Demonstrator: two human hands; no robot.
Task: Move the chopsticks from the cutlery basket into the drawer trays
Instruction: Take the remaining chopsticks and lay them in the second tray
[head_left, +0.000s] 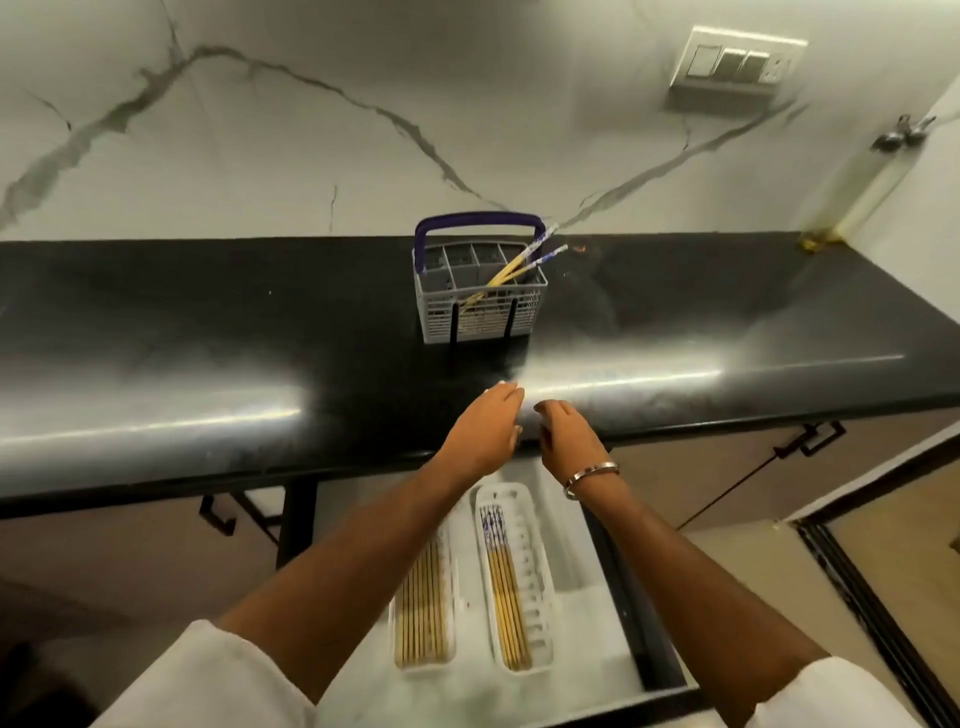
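A grey cutlery basket (480, 296) with a purple handle stands on the black counter. Two or three yellow chopsticks (519, 265) with blue-patterned tops lean out of its right compartment. Below, an open drawer holds two white trays: the left tray (422, 613) is filled with plain wooden chopsticks, the right tray (514, 582) holds several blue-topped yellow chopsticks. My left hand (485, 431) and my right hand (569, 441) hover side by side over the counter's front edge, both holding nothing, fingers loosely extended. A metal bangle sits on my right wrist.
The black counter (208, 332) runs wall to wall under a marble backsplash. A switch plate (737, 62) is on the wall at upper right. Cabinet handles (810, 439) flank the open drawer (639, 597).
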